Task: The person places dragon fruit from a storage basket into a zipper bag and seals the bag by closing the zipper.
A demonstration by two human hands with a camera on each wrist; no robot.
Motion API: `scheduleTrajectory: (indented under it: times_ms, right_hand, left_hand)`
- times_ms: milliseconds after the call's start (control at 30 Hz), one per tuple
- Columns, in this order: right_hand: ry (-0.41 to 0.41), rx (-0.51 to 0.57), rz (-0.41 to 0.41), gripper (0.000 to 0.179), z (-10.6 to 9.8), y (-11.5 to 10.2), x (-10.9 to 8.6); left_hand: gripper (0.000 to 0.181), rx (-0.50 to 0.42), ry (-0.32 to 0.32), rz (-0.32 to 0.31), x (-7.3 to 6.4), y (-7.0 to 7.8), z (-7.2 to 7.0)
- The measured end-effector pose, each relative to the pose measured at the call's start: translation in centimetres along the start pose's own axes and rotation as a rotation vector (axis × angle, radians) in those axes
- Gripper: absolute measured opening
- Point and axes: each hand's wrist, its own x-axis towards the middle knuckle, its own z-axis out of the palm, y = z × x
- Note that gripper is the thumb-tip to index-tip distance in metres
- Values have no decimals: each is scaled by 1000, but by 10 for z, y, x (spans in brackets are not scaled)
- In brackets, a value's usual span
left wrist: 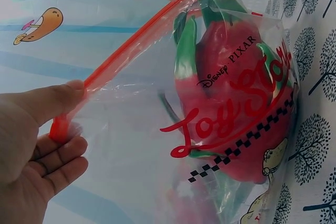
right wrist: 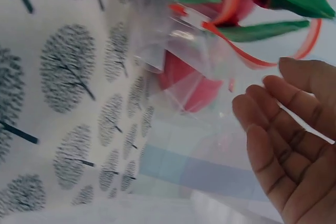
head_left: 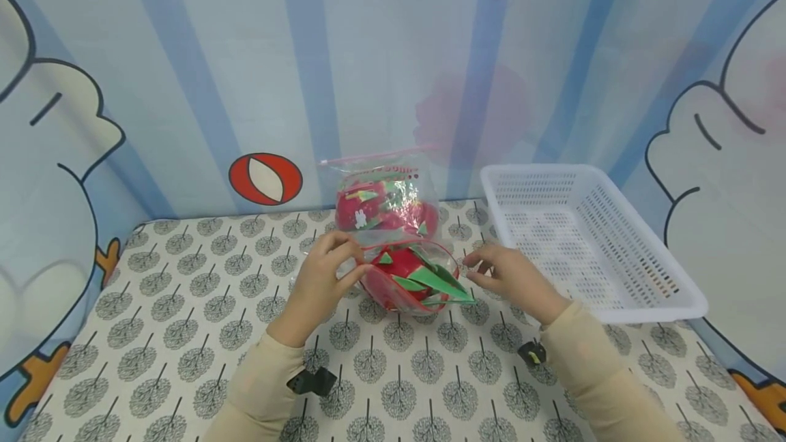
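Observation:
A clear zip bag [left wrist: 131, 108] with a red zip edge and red "Toy Story" print stands with its mouth spread apart. Inside lies a toy dragon fruit [head_left: 402, 262], red with green leaf tips that poke out through the opening. My left hand [head_left: 325, 278] pinches one end of the red zip edge between thumb and fingers. Beside the other end of the mouth is my right hand [head_left: 512, 275], its fingers loosely bent with nothing between them. In the right wrist view that hand [right wrist: 294, 129] is close to the red rim; whether the thumb touches it I cannot tell.
Behind stands a second clear zip bag [head_left: 393, 200] with a pink zip, holding red and green toy fruit. A white perforated plastic basket [head_left: 638, 244] sits at the right. The table wears a tree-print cloth [head_left: 399, 367]; a cartoon-printed curtain [head_left: 381, 53] hangs along the back.

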Motion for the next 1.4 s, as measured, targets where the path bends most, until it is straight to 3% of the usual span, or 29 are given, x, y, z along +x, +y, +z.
scheduleTrajectory:
  times_ms: [167,333,633,867,1200,1400]
  right_hand:
    - [-62,-54,41,22,13,3,-2]
    - [-68,-112,54,23,19,2,-1]
    - [-83,-87,83,23,32,-5,5]
    - [-17,-78,158,20,49,-8,7]
    - [67,-98,139,27,58,-8,6]
    - [125,-65,105,16,58,-3,2]
  left_hand:
    - [18,13,14,13,0,-2,-1]
    - [18,21,20,19,0,-3,-1]
    - [19,25,38,28,-1,-5,-4]
    - [18,25,36,23,-4,-7,-4]
    - [18,38,42,18,-5,-8,-6]
    - [19,43,55,24,-6,-9,-8]
